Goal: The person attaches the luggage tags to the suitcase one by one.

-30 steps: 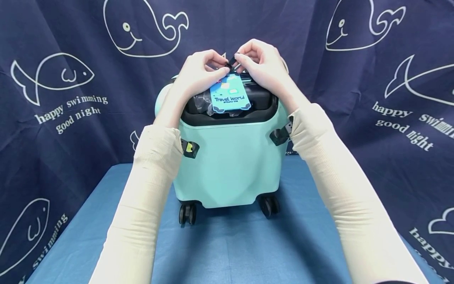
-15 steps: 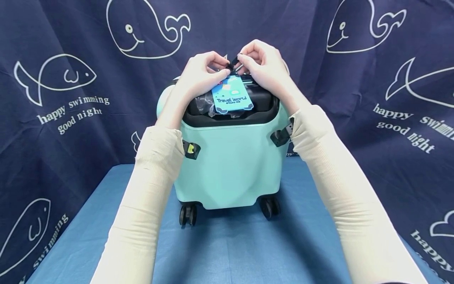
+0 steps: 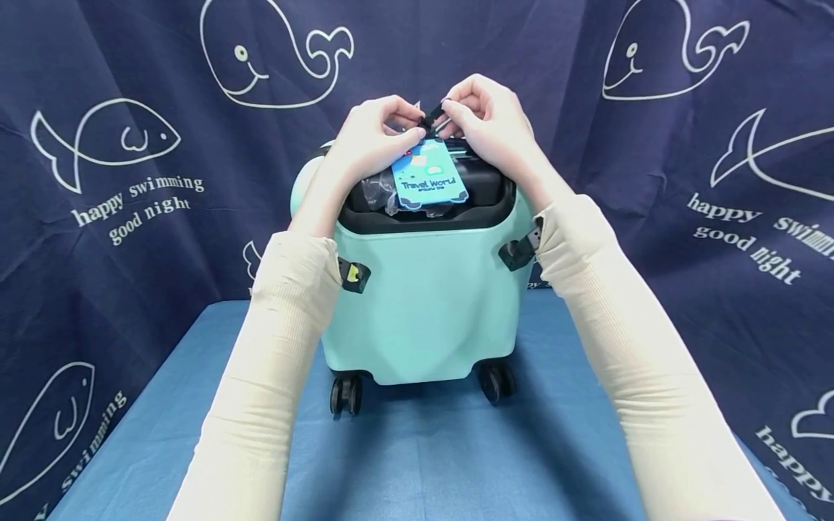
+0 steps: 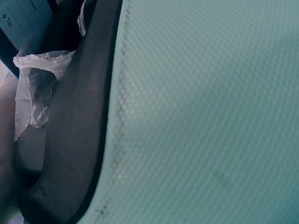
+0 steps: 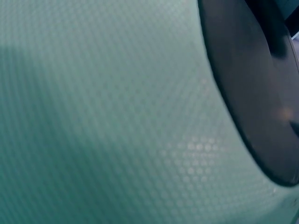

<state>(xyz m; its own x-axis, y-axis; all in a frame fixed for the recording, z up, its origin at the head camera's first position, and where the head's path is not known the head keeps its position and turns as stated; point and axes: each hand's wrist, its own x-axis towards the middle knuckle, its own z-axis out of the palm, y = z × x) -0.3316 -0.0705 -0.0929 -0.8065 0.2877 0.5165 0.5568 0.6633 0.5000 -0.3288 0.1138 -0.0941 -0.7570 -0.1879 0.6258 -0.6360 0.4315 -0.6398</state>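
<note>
A mint-green suitcase (image 3: 423, 304) stands upright on its black wheels. Over its top edge hangs a blue luggage tag (image 3: 430, 174) printed "Travel World", fastened to a black strap (image 3: 433, 116). My left hand (image 3: 378, 134) pinches the strap near the tag's upper end between thumb and fingers. On the other side, my right hand (image 3: 489, 119) pinches the strap's free end. The black handle recess (image 3: 423, 219) lies below the tag, with crumpled clear plastic wrap (image 3: 379, 192) around the handle. In the left wrist view the tag's back (image 4: 23, 21) shows printed lines and "Tel".
The suitcase rests on a blue cloth-covered table (image 3: 423, 456). Behind it hangs a dark blue curtain (image 3: 417, 43) with white whale and fish drawings. Black wrist cameras (image 3: 355, 276) sit close to the suitcase front. The right wrist view holds mostly the textured shell (image 5: 117, 116).
Both hands keep their hold on the strap. The hands, tag and suitcase appear shifted very slightly right and down, along with the background.
</note>
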